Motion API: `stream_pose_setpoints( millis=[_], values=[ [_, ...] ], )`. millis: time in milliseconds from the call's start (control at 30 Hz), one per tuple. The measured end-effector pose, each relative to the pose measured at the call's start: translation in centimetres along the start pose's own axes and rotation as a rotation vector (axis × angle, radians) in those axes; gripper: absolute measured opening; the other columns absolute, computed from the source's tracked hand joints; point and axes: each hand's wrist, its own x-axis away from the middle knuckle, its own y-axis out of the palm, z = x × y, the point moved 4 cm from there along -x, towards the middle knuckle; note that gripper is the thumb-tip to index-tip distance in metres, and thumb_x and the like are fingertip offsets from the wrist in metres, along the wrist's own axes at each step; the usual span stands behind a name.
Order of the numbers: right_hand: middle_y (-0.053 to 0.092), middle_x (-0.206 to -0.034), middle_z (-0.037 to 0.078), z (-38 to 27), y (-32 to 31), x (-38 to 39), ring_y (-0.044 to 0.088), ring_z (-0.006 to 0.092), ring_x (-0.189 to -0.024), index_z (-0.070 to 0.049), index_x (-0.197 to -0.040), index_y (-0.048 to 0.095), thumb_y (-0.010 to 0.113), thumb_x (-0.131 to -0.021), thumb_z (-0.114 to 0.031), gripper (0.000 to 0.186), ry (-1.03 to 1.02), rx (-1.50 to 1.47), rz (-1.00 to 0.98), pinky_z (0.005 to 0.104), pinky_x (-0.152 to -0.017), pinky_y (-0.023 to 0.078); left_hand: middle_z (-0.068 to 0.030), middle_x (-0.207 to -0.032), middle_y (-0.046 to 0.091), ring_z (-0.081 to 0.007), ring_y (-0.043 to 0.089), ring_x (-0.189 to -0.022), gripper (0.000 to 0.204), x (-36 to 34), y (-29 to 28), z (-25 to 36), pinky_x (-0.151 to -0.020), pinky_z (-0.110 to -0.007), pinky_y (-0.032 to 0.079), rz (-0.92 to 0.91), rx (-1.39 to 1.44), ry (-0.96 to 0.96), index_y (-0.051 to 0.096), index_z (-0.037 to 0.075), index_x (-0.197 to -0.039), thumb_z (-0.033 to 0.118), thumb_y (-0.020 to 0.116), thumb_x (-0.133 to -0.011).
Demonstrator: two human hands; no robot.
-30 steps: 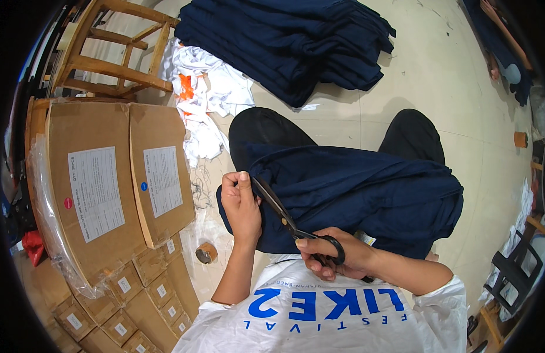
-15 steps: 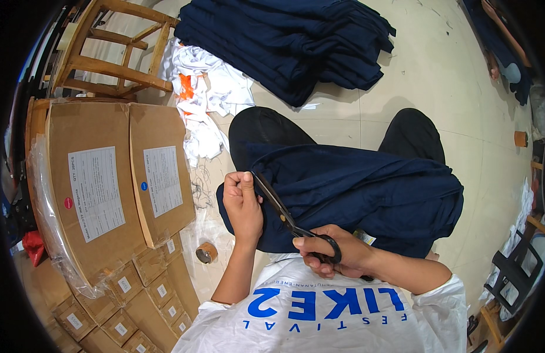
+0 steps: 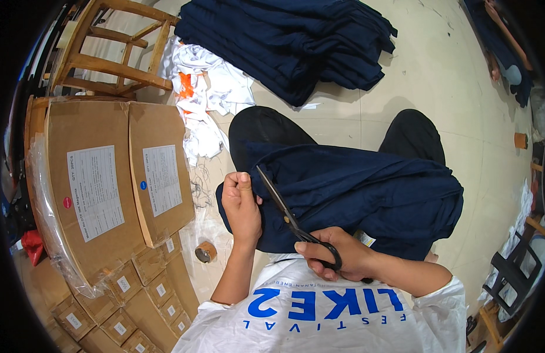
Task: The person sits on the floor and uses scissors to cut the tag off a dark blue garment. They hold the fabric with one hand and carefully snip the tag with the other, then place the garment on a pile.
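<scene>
– Glossy cream floor tiles (image 3: 343, 126) form the background. Specify the tool and its position.
– Long-bladed dark metal scissors with black loop handles (image 3: 287, 219) lie diagonally above the lap, tips directed up and to the left.
– State the condition of both hands.
– Right hand (image 3: 343, 253): gripping the scissors by the handle loops. Left hand (image 3: 242, 206): closed, thumb against the curled index finger, just beside the blade tips. Whether it pinches fabric or thread, I cannot tell.
– Identify the workpiece.
– Folded navy-blue cloth (image 3: 372, 191), draped across the lap below the blades. It partly covers the legs in black trousers (image 3: 266, 126). The wearer's white shirt with blue lettering (image 3: 366, 332) is at the lower edge.
– List the items around it.
– Beyond the knees: a layered stack of navy-blue fabric (image 3: 284, 41) on the floor. Left of that stack: a crumpled heap of white cloth with orange patches (image 3: 222, 85), near a brown wooden stool frame (image 3: 116, 69).
– And along the outer left?
– Large brown cardboard cartons with white labels (image 3: 96, 126), smaller labelled boxes at their near end. Just beside them: a round brown tape roll (image 3: 206, 252).
– Far right?
– Another person's forearm (image 3: 509, 35) next to dark cloth, at the upper rim.
</scene>
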Motion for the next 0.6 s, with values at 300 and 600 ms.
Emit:
stream_pose_setpoints(
  millis=[300, 600],
  values=[
    [0.065, -0.075, 0.008, -6.2, -1.9, -0.5, 0.066, 0.0184, -0.067, -0.001, -0.100, 0.059, 0.090, -0.086, -0.021, 0.039, -0.899, 0.531, 0.456, 0.0312, -0.060, 0.051, 0.0004, -0.078, 0.060, -0.0056, 0.055, -0.059, 0.015, 0.4, 0.1, 0.7, -0.058, -0.023, 0.053, -0.139, 0.156, -0.052, 0.056, 0.006, -0.108, 0.019, 0.062, -0.109],
    [0.071, -0.086, 0.019, -8.1, -0.4, -5.2, 0.071, 0.0319, -0.078, 0.002, -0.102, 0.058, 0.092, -0.079, -0.020, 0.046, -0.833, 0.793, 0.658, 0.0412, -0.071, 0.053, -0.0071, -0.092, 0.072, -0.0095, 0.068, -0.075, 0.016, 0.9, 1.1, 1.3, -0.068, -0.023, 0.055, -0.271, 0.137, -0.050, 0.053, 0.003, -0.118, 0.012, 0.062, -0.108]
  ],
)
